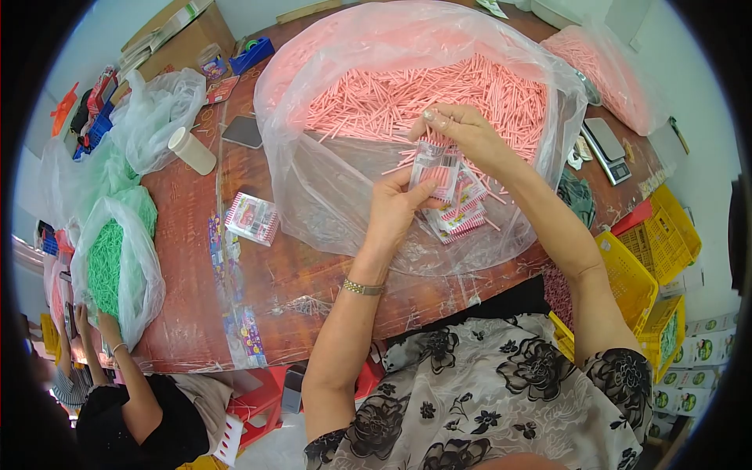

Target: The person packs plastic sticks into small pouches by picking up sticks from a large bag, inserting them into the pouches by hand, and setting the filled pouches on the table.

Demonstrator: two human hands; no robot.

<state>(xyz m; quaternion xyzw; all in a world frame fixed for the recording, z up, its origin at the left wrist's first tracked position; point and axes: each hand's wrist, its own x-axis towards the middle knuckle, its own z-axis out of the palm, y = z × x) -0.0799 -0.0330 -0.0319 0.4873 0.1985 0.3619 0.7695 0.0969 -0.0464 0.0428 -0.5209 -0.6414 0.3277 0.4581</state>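
Pink sticks (435, 137): could spill if packet (433, 162) tips
Left grip (398, 205): closed on packet
Right grip (468, 133): pinched around sticks

Red-brown table (184, 251), scuffed — clear bag of pink sticks (325, 200) top centre, red-striped packet (252, 218) left of centre, pale cup (193, 152) and dark phone (242, 131) upper left, green-stick bag (147, 274) left, scale (605, 149) upper right.

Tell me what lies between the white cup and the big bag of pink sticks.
In the head view, a dark, flat, phone-like slab lies on the table between the white cup and the bag of pink sticks.
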